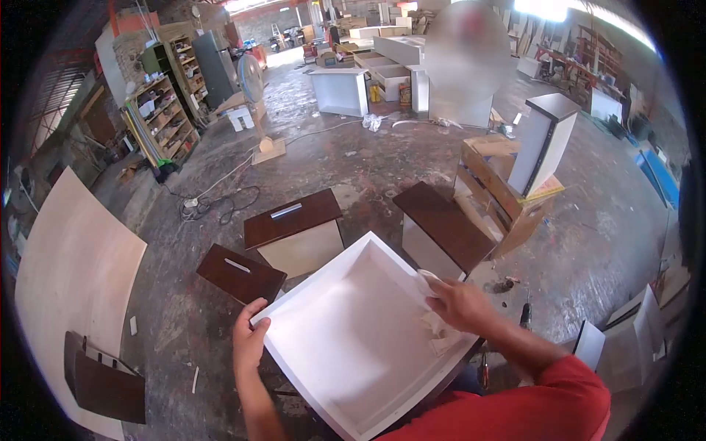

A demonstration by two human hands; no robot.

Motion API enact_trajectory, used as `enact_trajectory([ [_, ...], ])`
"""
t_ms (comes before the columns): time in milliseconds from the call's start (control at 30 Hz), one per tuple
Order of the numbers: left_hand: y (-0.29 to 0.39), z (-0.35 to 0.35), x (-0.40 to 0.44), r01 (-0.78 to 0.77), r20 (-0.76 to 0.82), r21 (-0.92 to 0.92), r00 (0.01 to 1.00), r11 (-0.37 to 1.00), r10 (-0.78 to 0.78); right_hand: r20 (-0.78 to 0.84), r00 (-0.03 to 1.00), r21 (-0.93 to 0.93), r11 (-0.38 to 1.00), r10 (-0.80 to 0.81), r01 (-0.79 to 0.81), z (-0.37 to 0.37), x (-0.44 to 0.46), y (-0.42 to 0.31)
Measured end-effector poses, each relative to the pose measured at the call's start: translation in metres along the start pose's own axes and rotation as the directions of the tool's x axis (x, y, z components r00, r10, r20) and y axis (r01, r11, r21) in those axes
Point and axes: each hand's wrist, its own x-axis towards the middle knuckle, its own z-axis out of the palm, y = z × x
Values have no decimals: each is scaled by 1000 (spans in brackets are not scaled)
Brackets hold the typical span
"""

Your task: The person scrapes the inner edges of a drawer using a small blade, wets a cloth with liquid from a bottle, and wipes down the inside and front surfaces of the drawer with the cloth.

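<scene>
A white open box like a drawer (349, 331) lies tilted in front of me, its inside facing up. My left hand (251, 334) grips its left corner, with the thumb over the rim. At the upper right edge, my right hand (457, 303) is closed around a pale cloth (441, 334), part of which hangs inside the box. Beyond the box stand dark brown drawer fronts with white sides: one with a handle (293, 217), a smaller one (240, 273) and a longer one (446, 226).
A wooden crate (485, 192) holds up a tall white panel piece (544, 143) at the right. A drill (526, 314) and a screwdriver (485, 370) lie near my right arm. Curved plywood (77, 264) stands left. Behind are a fan (251, 79), cables and a blurred person (467, 66).
</scene>
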Motion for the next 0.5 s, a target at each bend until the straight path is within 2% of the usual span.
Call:
enact_trajectory([
  [67, -25, 11, -8, 27, -161, -187, 985, 982, -58, 64, 988, -43, 989, -142, 145, 3, 29, -18],
  [133, -12, 27, -20, 83, -241, -274, 959, 958, -152, 75, 967, -50, 968, -242, 246, 25, 65, -37],
  [167, -7, 33, -25, 62, -237, -254, 964, 965, -124, 87, 948, -54, 949, -306, 311, 34, 80, -44],
  [267, -15, 35, -41, 2, -264, -140, 964, 990, -39, 230, 915, -78, 931, -332, 358, 55, 113, -85],
  [300, -20, 35, -44, -12, -280, -156, 959, 988, -33, 189, 893, -11, 908, -409, 418, 79, 118, -92],
  [400, -31, 28, -44, -78, -295, -149, 955, 986, 31, 133, 797, 7, 805, -589, 594, 120, 107, -132],
  [467, -24, 28, -45, -96, -324, -128, 945, 987, 50, 202, 735, -17, 748, -647, 663, 145, 108, -160],
  [500, -21, 29, -44, -86, -358, -41, 932, 995, 66, 232, 709, -27, 724, -666, 689, 155, 108, -169],
])
